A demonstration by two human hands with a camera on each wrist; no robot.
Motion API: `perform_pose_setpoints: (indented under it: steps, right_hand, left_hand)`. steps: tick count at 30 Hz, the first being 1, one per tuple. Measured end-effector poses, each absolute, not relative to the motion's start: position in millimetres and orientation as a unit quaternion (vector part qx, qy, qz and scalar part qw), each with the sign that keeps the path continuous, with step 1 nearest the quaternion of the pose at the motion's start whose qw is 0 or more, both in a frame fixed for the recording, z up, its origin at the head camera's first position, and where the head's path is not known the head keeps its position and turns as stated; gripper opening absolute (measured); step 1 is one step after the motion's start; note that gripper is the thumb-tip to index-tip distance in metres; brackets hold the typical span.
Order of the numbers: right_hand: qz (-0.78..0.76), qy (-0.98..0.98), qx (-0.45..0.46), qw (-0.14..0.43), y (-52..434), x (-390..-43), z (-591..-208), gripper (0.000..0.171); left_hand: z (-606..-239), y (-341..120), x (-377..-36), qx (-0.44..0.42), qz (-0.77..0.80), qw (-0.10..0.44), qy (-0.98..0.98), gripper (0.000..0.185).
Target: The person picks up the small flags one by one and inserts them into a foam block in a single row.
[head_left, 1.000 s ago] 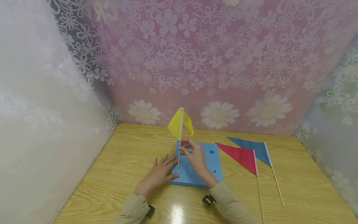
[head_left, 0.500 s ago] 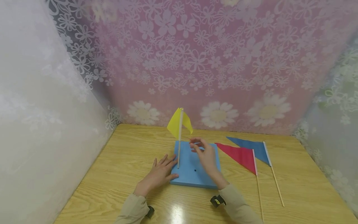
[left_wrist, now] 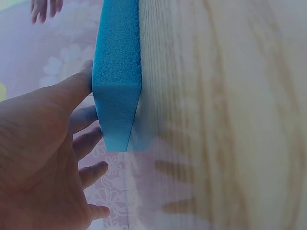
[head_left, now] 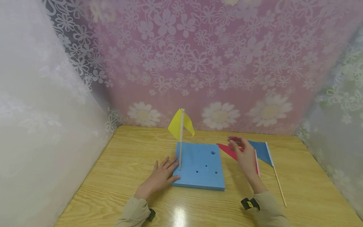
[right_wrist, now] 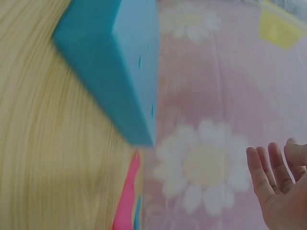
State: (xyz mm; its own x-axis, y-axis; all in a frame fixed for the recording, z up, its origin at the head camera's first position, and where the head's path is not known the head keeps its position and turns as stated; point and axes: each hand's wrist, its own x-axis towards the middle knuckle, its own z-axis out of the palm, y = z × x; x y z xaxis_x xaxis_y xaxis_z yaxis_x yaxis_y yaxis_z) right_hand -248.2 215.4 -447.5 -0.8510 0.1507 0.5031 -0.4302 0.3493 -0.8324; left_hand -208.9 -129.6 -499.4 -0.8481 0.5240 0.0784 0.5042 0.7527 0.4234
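Note:
A blue foam block (head_left: 195,181) with several holes lies on the wooden table. Upright in its left side stands a yellow flag (head_left: 176,125) on a thin stick. My left hand (head_left: 158,178) rests against the block's left edge, fingers spread and thumb on its top; the left wrist view shows those fingers along the foam (left_wrist: 117,117). My right hand (head_left: 246,157) is over the red flag (head_left: 227,150), fingers loosely bent around nothing. It hides part of that flag and its stick. Beyond it lies a blue flag (head_left: 261,151), its tip partly covered by the hand.
The wooden table (head_left: 113,164) ends at a flowered pink cloth (head_left: 181,63) behind. Pale cloth hangs at left and right. The blue flag's stick (head_left: 279,186) points toward the table's front.
My right hand has let go of the yellow flag's stick and moved right, past the block to the red flag. The left hand has stayed on the block; the yellow flag stays standing.

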Motion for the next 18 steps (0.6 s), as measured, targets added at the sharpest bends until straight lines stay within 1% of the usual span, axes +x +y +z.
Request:
perform_pose_setpoints:
  steps: [6, 12, 18]
  right_hand:
    - [0.551, -0.788, 0.077, 0.264, 259.2, -239.7, -452.3, 0.025]
    - [0.492, -0.845, 0.028, 0.208, 298.2, -221.7, -463.8, 0.034]
    - [0.463, -0.873, 0.003, 0.151, 321.0, -204.2, -475.4, 0.035]
  left_hand:
    - [-501.5, -130.3, -209.4, 0.279, 0.220, 0.022, 0.935, 0.064]
    - [-501.5, -130.1, -210.5, 0.275, 0.222, 0.030, 0.935, 0.065]
    - [-500.0, -130.0, -210.7, 0.273, 0.226, 0.034, 0.934, 0.065]
